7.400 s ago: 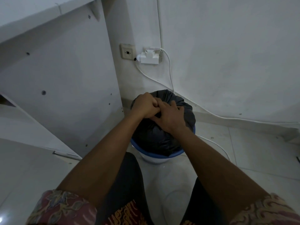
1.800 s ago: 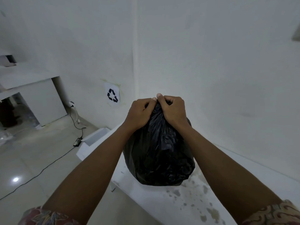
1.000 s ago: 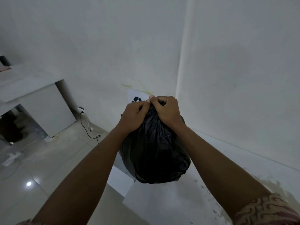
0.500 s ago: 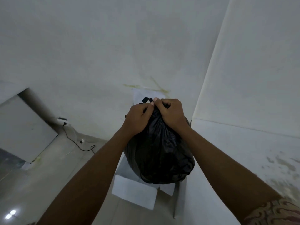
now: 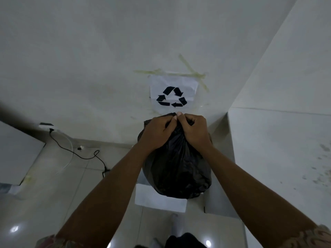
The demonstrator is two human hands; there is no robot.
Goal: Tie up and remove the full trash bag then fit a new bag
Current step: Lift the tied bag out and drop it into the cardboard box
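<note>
A full black trash bag hangs in the air in front of me, bulging at the bottom. My left hand and my right hand both grip its gathered neck, knuckles side by side, thumbs meeting at the top. The bag hangs above a white box that stands on the floor against the wall. The blue bin is out of view.
A paper with a black recycling sign is taped to the wall straight ahead. A white stained ledge runs along the right. At left, a black cable lies on the tiled floor beside a white cabinet.
The view has swung right and down, so the recycling sign and white box now sit straight ahead. The bag hangs lower, over the box. Both hands keep their grip on the neck.
</note>
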